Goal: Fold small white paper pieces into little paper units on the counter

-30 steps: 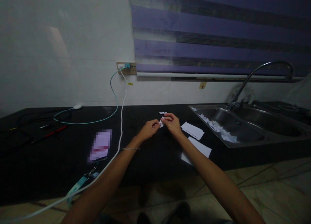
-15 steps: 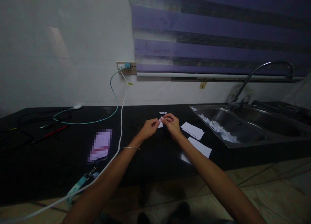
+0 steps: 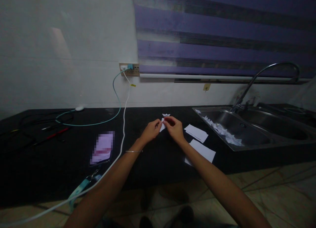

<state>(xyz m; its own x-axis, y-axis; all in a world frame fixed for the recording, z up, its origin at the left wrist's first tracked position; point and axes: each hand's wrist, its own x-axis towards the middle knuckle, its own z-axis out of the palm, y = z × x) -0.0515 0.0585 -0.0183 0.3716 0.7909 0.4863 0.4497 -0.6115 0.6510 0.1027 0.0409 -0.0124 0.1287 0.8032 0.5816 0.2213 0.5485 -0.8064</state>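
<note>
In the head view, pinched one small white paper (image 3: 162, 126) between left hand (image 3: 151, 130) and right hand (image 3: 176, 128), over the black counter (image 3: 153, 158). Probably called for light, even fingertip pressure, edges aligned before creasing. Counted one folded piece (image 3: 166, 115) just beyond, two paper piles (image 3: 197, 133) rightward; could not count folded papers (image 3: 223, 130) in the sink (image 3: 251, 132).

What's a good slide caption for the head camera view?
Left hand and right hand hold a small white paper piece at a black counter, steel sink to the right.

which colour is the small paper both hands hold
The small paper is white, seen in the head view.
</note>
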